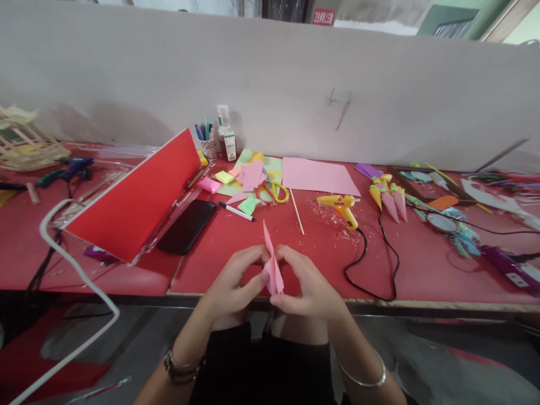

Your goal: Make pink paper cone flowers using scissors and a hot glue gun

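Observation:
A folded piece of pink paper (273, 270) stands upright between my hands, over the front edge of the red table (236, 259). My left hand (240, 278) pinches its left side between thumb and fingers. From the other side, the fingers and thumb of my right hand (306, 284) close on the paper's right side and lower end. Its pointed tip rises above my fingers. Beyond my hands lie a wooden stick (297, 211), a black-and-white marker (237, 211) and scissors with yellow handles (279, 192).
Right of centre, a yellow glue gun (343, 208) trails a black cord. A phone (188, 226) lies left beside a propped red board (139, 197). Pink sheets (320, 176), pink-and-yellow paper cones (392, 199), a pen cup (208, 149) and a bottle (226, 135) are farther back.

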`<action>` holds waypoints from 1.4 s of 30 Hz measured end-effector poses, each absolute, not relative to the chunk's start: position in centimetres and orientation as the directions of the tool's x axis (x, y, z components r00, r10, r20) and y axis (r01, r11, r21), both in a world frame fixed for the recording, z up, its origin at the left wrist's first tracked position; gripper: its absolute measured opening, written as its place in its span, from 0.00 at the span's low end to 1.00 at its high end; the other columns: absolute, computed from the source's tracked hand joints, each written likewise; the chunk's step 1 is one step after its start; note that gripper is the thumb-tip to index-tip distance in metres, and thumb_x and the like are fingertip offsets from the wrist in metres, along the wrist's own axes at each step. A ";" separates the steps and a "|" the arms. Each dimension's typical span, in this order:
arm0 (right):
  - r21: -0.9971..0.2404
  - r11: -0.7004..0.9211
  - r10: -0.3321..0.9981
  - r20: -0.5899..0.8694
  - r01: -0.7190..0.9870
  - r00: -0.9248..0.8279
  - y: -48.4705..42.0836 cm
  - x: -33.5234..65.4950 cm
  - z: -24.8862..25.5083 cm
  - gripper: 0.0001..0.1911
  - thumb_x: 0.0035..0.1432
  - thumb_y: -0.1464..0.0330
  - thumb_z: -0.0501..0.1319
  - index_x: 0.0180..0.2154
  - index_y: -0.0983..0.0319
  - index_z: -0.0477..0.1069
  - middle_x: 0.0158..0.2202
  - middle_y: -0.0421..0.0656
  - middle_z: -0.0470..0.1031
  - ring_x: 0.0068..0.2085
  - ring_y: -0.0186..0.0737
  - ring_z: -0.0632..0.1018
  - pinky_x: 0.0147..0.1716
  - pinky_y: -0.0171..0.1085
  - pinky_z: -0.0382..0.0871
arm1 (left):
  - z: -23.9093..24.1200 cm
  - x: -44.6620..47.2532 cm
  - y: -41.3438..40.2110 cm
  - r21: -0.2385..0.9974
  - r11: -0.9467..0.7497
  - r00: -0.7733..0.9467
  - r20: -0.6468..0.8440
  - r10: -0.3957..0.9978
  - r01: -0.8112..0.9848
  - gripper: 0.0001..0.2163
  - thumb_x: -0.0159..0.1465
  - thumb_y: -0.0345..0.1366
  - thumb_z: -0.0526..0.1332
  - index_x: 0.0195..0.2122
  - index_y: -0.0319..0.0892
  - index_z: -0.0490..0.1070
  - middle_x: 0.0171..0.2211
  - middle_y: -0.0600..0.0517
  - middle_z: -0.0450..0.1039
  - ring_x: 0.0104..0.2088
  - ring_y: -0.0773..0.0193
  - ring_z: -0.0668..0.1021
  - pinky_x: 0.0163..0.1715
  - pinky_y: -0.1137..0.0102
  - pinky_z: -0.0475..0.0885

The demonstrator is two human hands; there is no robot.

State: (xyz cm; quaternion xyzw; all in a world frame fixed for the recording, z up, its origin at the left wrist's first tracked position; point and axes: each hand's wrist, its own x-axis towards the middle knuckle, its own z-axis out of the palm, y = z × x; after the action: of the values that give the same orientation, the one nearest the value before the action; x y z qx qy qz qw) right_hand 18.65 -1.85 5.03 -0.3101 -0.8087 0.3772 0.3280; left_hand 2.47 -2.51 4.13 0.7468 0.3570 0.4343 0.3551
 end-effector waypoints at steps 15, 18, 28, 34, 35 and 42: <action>-0.713 0.545 0.834 0.408 0.441 -0.370 -2.0 17.8 5.1 0.13 0.54 0.68 0.51 0.19 0.61 0.54 0.19 0.36 0.58 0.22 0.29 0.61 0.22 0.30 0.55 | 4.7 3.5 -3.0 0.860 -0.305 0.167 0.258 0.952 0.409 0.09 0.56 0.41 0.52 0.26 0.41 0.64 0.26 0.52 0.67 0.30 0.65 0.70 0.31 0.71 0.66; -0.748 0.495 0.868 0.401 0.443 -0.294 -1.8 18.6 5.6 0.14 0.55 0.67 0.50 0.19 0.61 0.54 0.18 0.35 0.56 0.21 0.28 0.61 0.21 0.29 0.54 | 5.1 2.7 -2.8 0.891 -0.264 0.136 0.229 0.964 0.370 0.11 0.57 0.41 0.51 0.23 0.40 0.63 0.23 0.53 0.66 0.26 0.66 0.69 0.28 0.73 0.66; -0.965 0.138 0.990 0.136 0.222 -0.022 2.8 22.0 4.9 0.13 0.44 0.58 0.56 0.22 0.62 0.61 0.19 0.37 0.63 0.22 0.31 0.64 0.20 0.30 0.58 | 4.7 -1.7 -0.4 0.801 -0.122 -0.034 0.174 0.984 0.586 0.14 0.57 0.42 0.49 0.23 0.38 0.65 0.22 0.54 0.65 0.25 0.66 0.69 0.24 0.75 0.64; -0.892 0.084 0.996 0.068 0.444 -0.051 4.8 22.6 1.6 0.13 0.45 0.60 0.54 0.20 0.62 0.58 0.16 0.34 0.57 0.19 0.28 0.60 0.19 0.30 0.53 | 2.9 -0.6 -0.1 0.191 -0.032 0.001 0.160 0.987 0.981 0.11 0.57 0.32 0.52 0.40 0.37 0.66 0.37 0.44 0.70 0.39 0.55 0.71 0.34 0.68 0.66; -0.869 0.083 0.997 0.073 0.489 -0.038 5.0 22.7 1.1 0.12 0.45 0.61 0.54 0.20 0.61 0.58 0.15 0.33 0.56 0.19 0.28 0.60 0.18 0.30 0.51 | 2.5 -0.2 0.1 0.130 -0.074 0.045 0.211 0.976 0.989 0.15 0.56 0.30 0.53 0.46 0.35 0.63 0.42 0.41 0.68 0.44 0.53 0.69 0.38 0.65 0.66; -0.870 0.034 0.999 0.042 0.492 0.004 4.9 23.1 -0.1 0.15 0.46 0.64 0.53 0.38 0.63 0.59 0.17 0.31 0.60 0.18 0.31 0.63 0.20 0.31 0.56 | 0.9 2.5 2.8 0.116 -0.521 0.524 0.008 0.852 0.846 0.15 0.61 0.28 0.46 0.49 0.38 0.61 0.45 0.45 0.65 0.45 0.60 0.68 0.42 0.67 0.65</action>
State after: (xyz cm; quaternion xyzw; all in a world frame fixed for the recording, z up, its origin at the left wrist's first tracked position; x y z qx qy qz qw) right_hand 23.14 4.91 -0.11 -0.6046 -0.6168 0.3426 0.3697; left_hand 2.47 2.80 0.88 0.8714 0.4871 0.0317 0.0489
